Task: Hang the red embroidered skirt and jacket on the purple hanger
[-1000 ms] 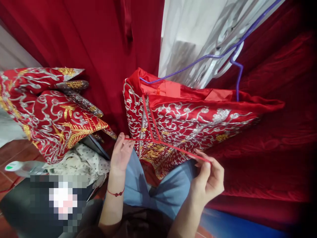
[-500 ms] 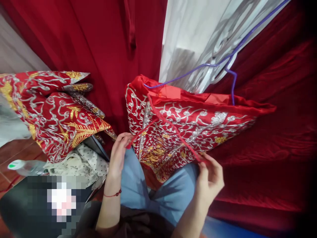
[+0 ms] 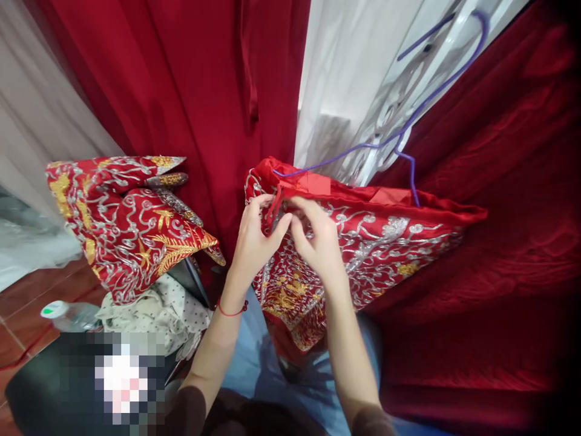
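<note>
A red garment (image 3: pixel 385 242) with silver and gold embroidery hangs folded over a purple hanger (image 3: pixel 408 127) in front of me. Thin red ties (image 3: pixel 275 209) hang from its upper left corner. My left hand (image 3: pixel 254 242), with a red string bracelet on the wrist, pinches those ties against the cloth. My right hand (image 3: pixel 318 239) is close beside it, fingers curled on the same ties. Both hands sit at the garment's top edge, touching each other.
A second embroidered red garment (image 3: pixel 131 230) lies on a pile at left, over white dotted fabric (image 3: pixel 154 309). A plastic bottle (image 3: pixel 68 315) lies on the reddish floor. Red curtains (image 3: pixel 190 91) and a white sheer panel (image 3: pixel 354 79) hang behind; red velvet fills the right side.
Both hands rose from below the garment, where they held the ties stretched apart, and came together at its upper left corner. The ties are now bunched between them.
</note>
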Demonstrator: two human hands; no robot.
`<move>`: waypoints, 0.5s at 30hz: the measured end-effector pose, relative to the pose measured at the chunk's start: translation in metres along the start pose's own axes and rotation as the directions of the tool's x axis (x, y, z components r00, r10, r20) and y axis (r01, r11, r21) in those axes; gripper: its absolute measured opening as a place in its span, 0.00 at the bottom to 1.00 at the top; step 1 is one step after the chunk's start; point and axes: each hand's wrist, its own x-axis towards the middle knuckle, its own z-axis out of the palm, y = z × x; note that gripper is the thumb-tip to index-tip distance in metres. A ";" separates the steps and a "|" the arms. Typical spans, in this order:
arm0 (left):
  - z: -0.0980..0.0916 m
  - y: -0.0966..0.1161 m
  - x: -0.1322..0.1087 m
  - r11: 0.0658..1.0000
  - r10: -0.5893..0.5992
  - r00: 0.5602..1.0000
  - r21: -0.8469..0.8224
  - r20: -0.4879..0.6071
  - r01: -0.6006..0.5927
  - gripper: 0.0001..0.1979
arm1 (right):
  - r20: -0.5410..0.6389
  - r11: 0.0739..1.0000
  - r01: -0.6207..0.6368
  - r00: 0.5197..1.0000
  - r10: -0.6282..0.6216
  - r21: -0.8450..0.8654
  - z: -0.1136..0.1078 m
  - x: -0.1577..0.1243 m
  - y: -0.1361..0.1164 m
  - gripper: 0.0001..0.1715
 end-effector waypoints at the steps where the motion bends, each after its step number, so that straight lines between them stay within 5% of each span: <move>1: 0.000 -0.002 0.001 1.000 -0.005 1.000 -0.006 0.025 0.005 0.20 | 0.003 1.000 0.022 1.000 -0.022 -0.007 -0.001 0.012 0.002 0.25; 6: 0.000 -0.020 -0.003 0.996 -0.078 0.988 -0.022 0.135 0.082 0.17 | -0.006 0.999 0.033 0.999 -0.033 -0.041 0.002 0.023 0.006 0.32; 11: 0.005 -0.024 0.002 0.993 -0.054 0.990 -0.102 0.128 0.067 0.05 | -0.194 0.996 -0.009 0.981 0.026 0.086 0.017 -0.001 0.007 0.26; 15: 0.010 -0.023 0.006 0.992 0.007 0.992 -0.128 0.127 0.010 0.03 | -0.105 0.991 -0.095 0.989 0.104 0.089 0.020 -0.004 0.011 0.15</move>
